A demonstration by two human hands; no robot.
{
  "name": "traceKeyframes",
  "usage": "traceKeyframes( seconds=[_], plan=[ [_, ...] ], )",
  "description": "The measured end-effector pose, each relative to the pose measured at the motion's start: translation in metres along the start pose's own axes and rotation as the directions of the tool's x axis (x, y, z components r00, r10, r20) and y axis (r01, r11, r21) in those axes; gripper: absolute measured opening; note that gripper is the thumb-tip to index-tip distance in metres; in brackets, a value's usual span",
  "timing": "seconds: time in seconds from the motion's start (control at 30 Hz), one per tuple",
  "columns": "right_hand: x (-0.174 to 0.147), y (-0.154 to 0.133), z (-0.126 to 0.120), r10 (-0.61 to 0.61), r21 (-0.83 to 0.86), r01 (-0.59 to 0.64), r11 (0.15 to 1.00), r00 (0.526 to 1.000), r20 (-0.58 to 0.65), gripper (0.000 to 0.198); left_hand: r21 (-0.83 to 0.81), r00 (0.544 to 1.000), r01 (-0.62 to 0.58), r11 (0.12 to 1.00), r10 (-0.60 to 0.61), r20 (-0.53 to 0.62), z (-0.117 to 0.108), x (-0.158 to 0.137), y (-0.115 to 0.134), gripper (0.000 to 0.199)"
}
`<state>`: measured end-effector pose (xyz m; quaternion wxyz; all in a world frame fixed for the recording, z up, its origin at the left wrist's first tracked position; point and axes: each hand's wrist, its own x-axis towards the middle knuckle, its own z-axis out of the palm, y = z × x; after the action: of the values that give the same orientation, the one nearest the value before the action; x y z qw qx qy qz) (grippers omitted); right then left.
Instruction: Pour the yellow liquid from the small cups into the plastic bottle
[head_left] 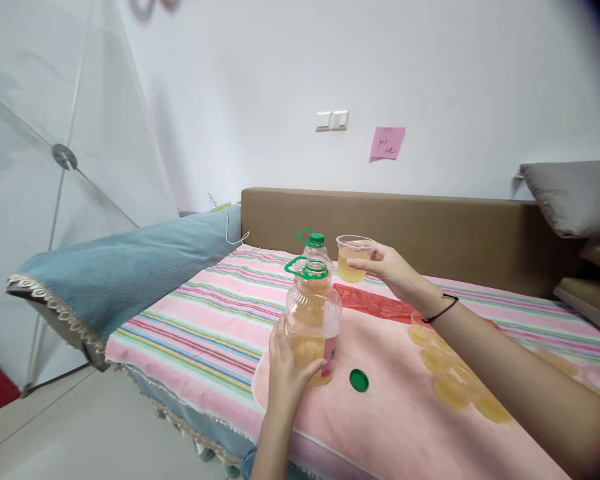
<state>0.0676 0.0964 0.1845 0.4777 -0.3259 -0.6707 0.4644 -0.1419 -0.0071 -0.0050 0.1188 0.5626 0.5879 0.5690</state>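
My left hand (287,363) is wrapped round the lower part of a clear plastic bottle (313,307). This bottle stands upright and uncapped, with a green handle ring at its neck and yellow liquid in its lower part. Up beside the bottle's neck, my right hand (383,267) grips a clear plastic cup (353,259) partly filled with yellow liquid. A green cap (359,380) lies on the pink mat to the right of the bottle. Behind stands a second bottle (317,241) with its green cap on, mostly hidden by the first.
Several cups of yellow liquid (450,390) stand at the right, partly behind my right forearm. A crumpled red plastic bag (375,303) lies behind the pink mat (330,420). A brown headboard (405,230) runs along the wall; a blue-covered side rail (145,267) borders the left.
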Motion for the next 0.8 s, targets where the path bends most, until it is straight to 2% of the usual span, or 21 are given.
traceKeyframes(
  seconds=[0.2,0.4,0.5,0.63,0.8],
  plan=[
    [0.010,-0.005,0.007,-0.011,-0.091,0.017,0.996,0.998,0.067,0.056,-0.099,0.993,0.094,0.991,-0.087,0.075,-0.001,-0.002,-0.010,0.104],
    [0.010,-0.012,0.006,-0.024,-0.163,0.043,0.986,0.993,0.118,0.050,-0.157,0.993,0.060,0.986,-0.042,0.113,-0.001,0.003,-0.011,0.087],
    [0.010,-0.012,0.002,-0.044,-0.184,0.072,0.980,0.988,0.150,0.047,-0.169,0.990,0.102,0.980,-0.084,0.114,-0.001,0.005,-0.008,0.091],
    [0.011,-0.012,-0.002,-0.015,-0.214,0.053,0.975,0.984,0.176,0.050,-0.125,0.984,0.152,0.980,-0.138,0.115,-0.005,0.004,-0.003,0.100],
    [0.014,-0.014,-0.002,-0.026,-0.238,0.082,0.968,0.974,0.227,0.046,-0.104,0.978,0.152,0.983,-0.135,0.157,-0.009,0.004,-0.002,0.102]
  ],
)
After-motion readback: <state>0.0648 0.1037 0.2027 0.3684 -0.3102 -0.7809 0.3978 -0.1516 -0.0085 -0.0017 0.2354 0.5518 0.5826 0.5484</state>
